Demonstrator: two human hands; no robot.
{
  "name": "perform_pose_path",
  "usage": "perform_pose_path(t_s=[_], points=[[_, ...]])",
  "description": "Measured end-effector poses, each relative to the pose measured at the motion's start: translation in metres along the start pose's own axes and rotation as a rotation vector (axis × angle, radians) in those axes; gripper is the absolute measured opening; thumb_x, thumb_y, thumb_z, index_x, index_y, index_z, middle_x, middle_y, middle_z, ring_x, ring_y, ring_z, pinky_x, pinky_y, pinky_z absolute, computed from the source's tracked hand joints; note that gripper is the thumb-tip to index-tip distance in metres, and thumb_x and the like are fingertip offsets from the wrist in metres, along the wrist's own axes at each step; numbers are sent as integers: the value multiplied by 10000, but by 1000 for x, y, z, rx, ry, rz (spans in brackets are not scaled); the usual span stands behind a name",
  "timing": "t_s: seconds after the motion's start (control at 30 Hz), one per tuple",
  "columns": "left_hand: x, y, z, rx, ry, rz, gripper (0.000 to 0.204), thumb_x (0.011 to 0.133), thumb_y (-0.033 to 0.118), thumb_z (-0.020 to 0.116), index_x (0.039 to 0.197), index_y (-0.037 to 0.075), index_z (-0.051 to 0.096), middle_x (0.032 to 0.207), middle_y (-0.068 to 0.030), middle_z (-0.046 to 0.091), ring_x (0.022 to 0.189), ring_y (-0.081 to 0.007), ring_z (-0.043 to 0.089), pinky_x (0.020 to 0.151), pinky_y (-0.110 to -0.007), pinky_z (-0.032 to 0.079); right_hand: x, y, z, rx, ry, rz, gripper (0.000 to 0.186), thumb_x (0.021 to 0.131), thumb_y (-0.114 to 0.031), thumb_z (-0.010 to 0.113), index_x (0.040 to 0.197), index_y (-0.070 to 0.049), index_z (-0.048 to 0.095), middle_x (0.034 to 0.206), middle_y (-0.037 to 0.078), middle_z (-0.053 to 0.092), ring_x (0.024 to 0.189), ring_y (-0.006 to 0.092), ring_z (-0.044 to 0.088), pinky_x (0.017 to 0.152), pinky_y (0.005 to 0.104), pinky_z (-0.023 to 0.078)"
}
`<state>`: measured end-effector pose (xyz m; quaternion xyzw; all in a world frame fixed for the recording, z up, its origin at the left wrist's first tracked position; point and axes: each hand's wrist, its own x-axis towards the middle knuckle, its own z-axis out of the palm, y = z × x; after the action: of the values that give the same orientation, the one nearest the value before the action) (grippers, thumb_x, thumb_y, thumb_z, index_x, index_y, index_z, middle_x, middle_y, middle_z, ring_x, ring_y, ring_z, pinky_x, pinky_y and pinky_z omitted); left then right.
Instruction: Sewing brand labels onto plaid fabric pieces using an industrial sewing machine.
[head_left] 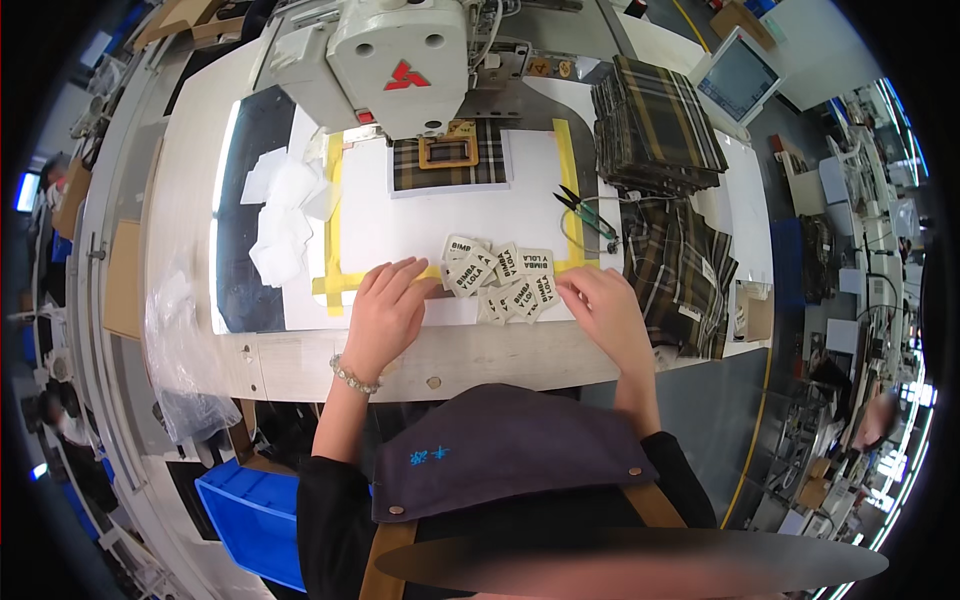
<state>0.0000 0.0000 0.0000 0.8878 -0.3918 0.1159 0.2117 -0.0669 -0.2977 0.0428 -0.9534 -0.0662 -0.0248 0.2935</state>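
Observation:
My left hand (395, 310) rests on the white board (360, 220) with curved fingers apart, left of a loose pile of white fabric labels (495, 275) with dark print. On the pile's other side, my right hand (600, 310) has bent fingers at the labels' edge; I see nothing held in it. Under the sewing machine's head (380, 65), a plaid fabric piece (415, 172) lies with a tan rectangular frame (460, 150) on it. Green-handled snips (590, 215) lie above my right hand.
Folded plaid fabric (655, 115) is stacked at back right, above loose plaid pieces (675, 275). White paper squares (285, 220) and a plastic bag (190, 380) are at left. A monitor (737, 78) stands back right. A blue bin (250, 520) sits below the table (280, 370).

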Motion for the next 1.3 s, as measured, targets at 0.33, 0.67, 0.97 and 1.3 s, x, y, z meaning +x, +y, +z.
perform_pose_path(t_s=[0.33, 0.67, 0.97, 1.3], points=[[33, 26, 37, -310, 35, -343, 327, 717, 144, 767, 1012, 65, 650, 897, -62, 593, 815, -261, 561, 748, -379, 445, 38, -1, 46, 77, 58, -195, 142, 813, -122, 691, 944, -74, 663, 887, 50, 627, 837, 255, 602, 747, 362, 453], [16, 38, 50, -164, 174, -344, 415, 712, 118, 768, 1113, 93, 663, 899, -29, 591, 823, -222, 564, 731, -356, 443, 26, -3, 70, 247, 70, -180, 165, 801, -111, 707, 957, -80, 666, 935, 55, 652, 880, 275, 618, 794, 357, 476], [9, 38, 55, -246, 233, -356, 380, 736, 49, 733, 1112, 73, 681, 819, -39, 584, 760, -217, 554, 696, -348, 449, 23, -7, 73, 490, 94, -60, 186, 822, -37, 682, 1008, -44, 666, 991, 78, 653, 873, 224, 625, 776, 310, 500], [25, 31, 46, -495, 139, -420, 321, 721, 32, 753, 1018, 43, 632, 816, -73, 554, 739, -221, 546, 685, -337, 465, 39, -9, 78, 576, 33, 47, 350, 803, -21, 698, 1142, -65, 624, 1040, 58, 594, 844, 172, 578, 748, 288, 505]])
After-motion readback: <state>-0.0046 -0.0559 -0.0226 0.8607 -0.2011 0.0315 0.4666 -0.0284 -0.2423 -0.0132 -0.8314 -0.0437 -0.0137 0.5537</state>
